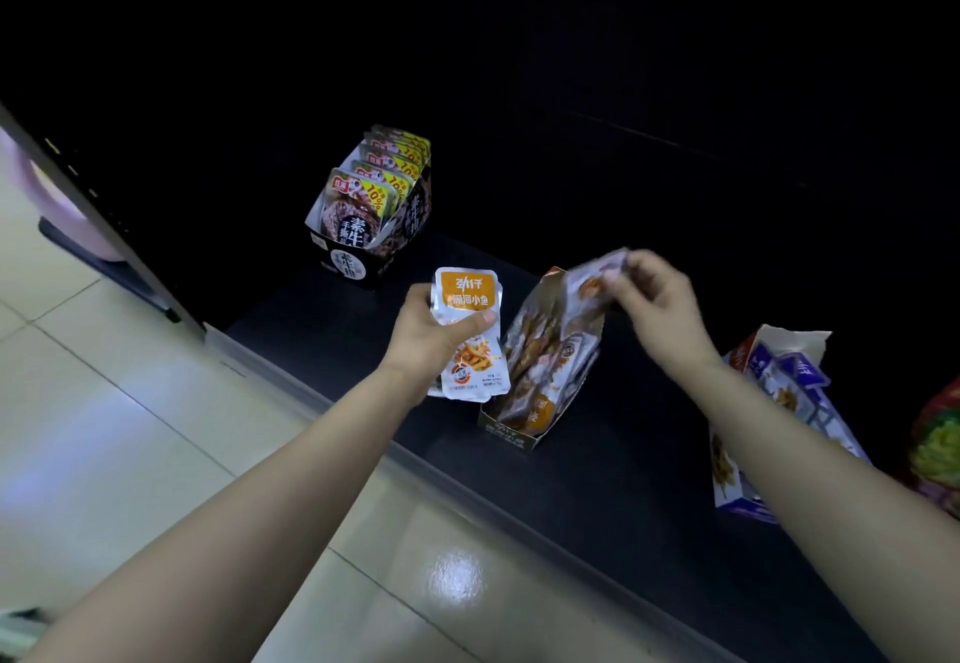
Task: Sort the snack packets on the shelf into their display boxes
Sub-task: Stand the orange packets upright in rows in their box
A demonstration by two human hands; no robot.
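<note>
My left hand (434, 332) grips a small stack of orange-and-white fish snack packets (470, 335), held upright just left of an orange display box (540, 376). That box stands on the dark shelf (332, 314) and holds several matching packets. My right hand (657, 306) pinches the top of one blurred packet (592, 286) above the box's far end. A black display box (371, 210) with several yellow-cornered packets stands farther back on the left. A blue-and-white display box (789, 382) sits to the right, partly hidden by my right forearm.
The shelf's pale front edge (363, 418) runs diagonally, with a tiled floor (156, 454) below it. A red and yellow bag (937, 449) lies at the far right edge. The back of the shelf is dark.
</note>
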